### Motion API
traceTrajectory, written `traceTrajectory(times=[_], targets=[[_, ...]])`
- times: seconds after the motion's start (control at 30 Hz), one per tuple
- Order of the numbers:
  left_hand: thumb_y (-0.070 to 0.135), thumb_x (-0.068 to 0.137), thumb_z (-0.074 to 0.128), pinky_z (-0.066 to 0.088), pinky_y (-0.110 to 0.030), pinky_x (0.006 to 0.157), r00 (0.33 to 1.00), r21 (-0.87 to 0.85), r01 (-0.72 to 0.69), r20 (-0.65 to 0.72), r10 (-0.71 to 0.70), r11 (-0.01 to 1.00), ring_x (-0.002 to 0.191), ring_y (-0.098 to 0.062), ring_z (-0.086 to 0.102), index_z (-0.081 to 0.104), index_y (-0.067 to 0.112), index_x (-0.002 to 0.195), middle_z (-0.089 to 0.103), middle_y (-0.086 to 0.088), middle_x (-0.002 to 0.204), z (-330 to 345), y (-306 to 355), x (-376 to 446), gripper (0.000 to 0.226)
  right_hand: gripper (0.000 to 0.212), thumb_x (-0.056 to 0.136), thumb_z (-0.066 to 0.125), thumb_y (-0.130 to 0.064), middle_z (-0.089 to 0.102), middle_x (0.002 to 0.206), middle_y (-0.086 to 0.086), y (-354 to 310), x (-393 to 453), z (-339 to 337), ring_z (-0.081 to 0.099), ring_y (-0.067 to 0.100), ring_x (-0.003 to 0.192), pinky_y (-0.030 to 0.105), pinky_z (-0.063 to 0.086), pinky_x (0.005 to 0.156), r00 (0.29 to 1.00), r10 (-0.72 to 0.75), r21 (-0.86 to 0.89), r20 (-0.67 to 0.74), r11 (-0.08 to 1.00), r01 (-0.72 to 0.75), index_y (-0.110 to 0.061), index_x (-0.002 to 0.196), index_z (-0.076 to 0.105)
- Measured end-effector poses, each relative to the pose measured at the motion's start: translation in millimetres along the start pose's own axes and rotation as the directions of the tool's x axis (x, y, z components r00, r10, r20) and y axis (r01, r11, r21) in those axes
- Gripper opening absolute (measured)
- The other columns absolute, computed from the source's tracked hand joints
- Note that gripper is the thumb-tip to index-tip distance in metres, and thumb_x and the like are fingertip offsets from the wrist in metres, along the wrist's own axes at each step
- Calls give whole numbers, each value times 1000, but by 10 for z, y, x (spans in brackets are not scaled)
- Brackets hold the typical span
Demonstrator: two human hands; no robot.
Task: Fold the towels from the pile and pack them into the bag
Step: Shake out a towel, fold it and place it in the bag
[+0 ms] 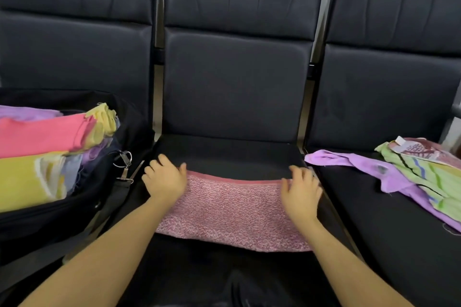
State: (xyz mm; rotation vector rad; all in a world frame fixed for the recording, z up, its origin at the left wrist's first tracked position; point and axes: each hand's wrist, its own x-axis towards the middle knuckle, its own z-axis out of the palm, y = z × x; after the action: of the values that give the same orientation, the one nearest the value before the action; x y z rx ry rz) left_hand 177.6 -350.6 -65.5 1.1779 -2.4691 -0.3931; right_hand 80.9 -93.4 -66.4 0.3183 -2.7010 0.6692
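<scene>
**Head view: pink towel spread flat, both hands smoothing before the next fold**

Head view shows a pink speckled towel (232, 209) lying across the front of the middle chair seat (224, 152), its far hem running straight between the two hands. The left hand (164, 179) rests on the towel's far left corner with fingers spread and released, pressing flat, not pinching. The right hand (300, 190) sits at the far right corner, fingers loosely extended and slightly blurred, holding nothing that I can make out.

Outward from the left hand stands the black bag (74, 207), already stacked with folded towels (40, 137) in pink, yellow and lilac. Outward from the right hand, on the next seat, lies the pile (404, 177): a lilac towel with a green striped one on top, unfolded.

To do this step well, I judge the hands should sweep outward from the middle so no ridge is trapped, then each should pinch a corner at the same instant. The near edge, below both wrists, hangs toward the seat front, so the cloth could slide off if pulled carelessly. Bringing the corners across evenly and matching the hems before pressing the crease should give a slab that fits the bag's remaining room, which looks tight.
</scene>
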Motion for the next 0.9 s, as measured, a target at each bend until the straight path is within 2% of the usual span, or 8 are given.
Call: traceTrajectory(times=[0.17, 0.33, 0.43, 0.5, 0.6, 0.73, 0.83, 0.9], targets=[[35, 85, 58, 40, -41, 90, 998, 232, -66, 17, 64, 970, 109, -34, 51, 39, -3, 133, 53, -20, 121, 86, -152, -361, 64, 35, 99, 45, -31, 48, 134, -6, -180, -259, 184, 41, 17, 126, 31, 23, 99, 868, -391, 116, 307, 920, 374, -26, 133, 50], [23, 55, 80, 45, -36, 63, 990, 390, -130, -1, 142, 912, 65, -33, 59, 65, -3, 88, 62, -18, 72, 175, -309, -503, 44, 57, 100, 20, -56, -1, 161, -9, -134, -405, 311, -4, 10, 148, 34, -5, 116, 710, -349, -56, 612, 876, 479, -37, 152, 9], [6, 56, 78, 47, -36, 62, 982, 351, -187, 35, 187, 917, 64, -34, 61, 61, 2, 75, 63, -17, 68, 69, -239, -561, 26, 58, 99, 14, -58, -11, 160, -8, -117, -431, 326, -12, 9, 146, 34, -10, 116, 694, -326, -90, 642, 867, 491, -38, 152, -1], [2, 73, 70, 47, -38, 70, 976, 276, -214, 28, 215, 937, 77, -34, 64, 61, 1, 88, 65, -17, 85, -9, -196, -540, 17, 58, 98, 13, -59, -13, 160, -7, -120, -442, 338, -14, 10, 146, 36, -10, 116, 694, -322, -109, 644, 859, 499, -39, 151, -4], [16, 96, 51, 42, -38, 80, 949, 86, -303, -62, 309, 949, 96, -34, 61, 54, 2, 122, 60, -16, 114, -161, -142, -445, 30, 59, 98, 13, -59, -14, 160, -6, -145, -455, 384, -15, 12, 146, 38, -9, 117, 701, -313, -133, 641, 854, 503, -40, 151, -5], [32, 93, 58, 37, -32, 72, 927, -238, -352, -221, 303, 905, 96, -29, 61, 58, 15, 121, 64, -5, 111, -506, 60, -492, 33, 59, 99, 14, -58, -15, 160, -4, -377, -521, 540, -14, 13, 147, 40, -10, 116, 688, -344, -57, 639, 871, 488, -39, 151, -4], [33, 92, 59, 35, -27, 69, 920, -245, -372, -223, 321, 895, 97, -19, 61, 57, 22, 122, 65, 3, 109, -625, 225, -581, 32, 57, 100, 23, -54, 1, 161, -5, -472, -530, 586, -3, 12, 148, 39, -5, 117, 682, -404, 147, 610, 903, 404, -35, 153, 13], [33, 93, 58, 37, -27, 69, 916, -217, -386, -206, 344, 897, 97, -19, 61, 56, 21, 123, 65, 3, 110, -666, 370, -641, 32, 49, 101, 36, -43, 29, 155, -2, -399, -474, 503, 21, 16, 145, 39, 10, 118, 752, -407, 336, 519, 906, 258, -26, 148, 33]])
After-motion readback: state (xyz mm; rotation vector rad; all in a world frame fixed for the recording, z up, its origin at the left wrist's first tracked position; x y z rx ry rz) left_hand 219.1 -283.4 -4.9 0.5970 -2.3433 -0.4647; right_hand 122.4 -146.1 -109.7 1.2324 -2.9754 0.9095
